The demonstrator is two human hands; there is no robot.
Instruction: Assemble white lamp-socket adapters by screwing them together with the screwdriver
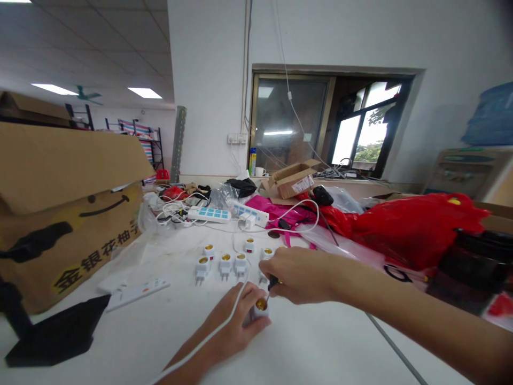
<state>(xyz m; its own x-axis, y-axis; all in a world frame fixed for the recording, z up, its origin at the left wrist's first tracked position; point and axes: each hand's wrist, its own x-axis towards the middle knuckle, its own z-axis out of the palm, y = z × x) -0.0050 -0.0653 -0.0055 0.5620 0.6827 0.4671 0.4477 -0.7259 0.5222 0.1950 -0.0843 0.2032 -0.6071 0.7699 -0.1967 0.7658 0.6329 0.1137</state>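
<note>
My left hand (pixel 240 315) grips a white plug-in lamp socket (pixel 262 306) on the white table, its gold-coloured mouth facing up. My right hand (pixel 294 270) is closed around the dark handle of a screwdriver (pixel 273 282), whose thin shaft points down into that mouth. Just beyond the hands stand several similar white lamp sockets (pixel 225 262) with gold-coloured insides. Some show two plug pins, and one lamp socket (pixel 209 251) has a red switch. My right hand partly hides those at the right. A white cable (pixel 218 332) runs across my left forearm and hand.
At left are a big cardboard box (pixel 76 224), a white power strip (pixel 138 295) and a black flat object (pixel 60 334). Blue-and-white power strips (pixel 209 214) and tangled cables lie at the back. A red plastic bag (pixel 409 230) and a dark bottle (pixel 471 275) are at right.
</note>
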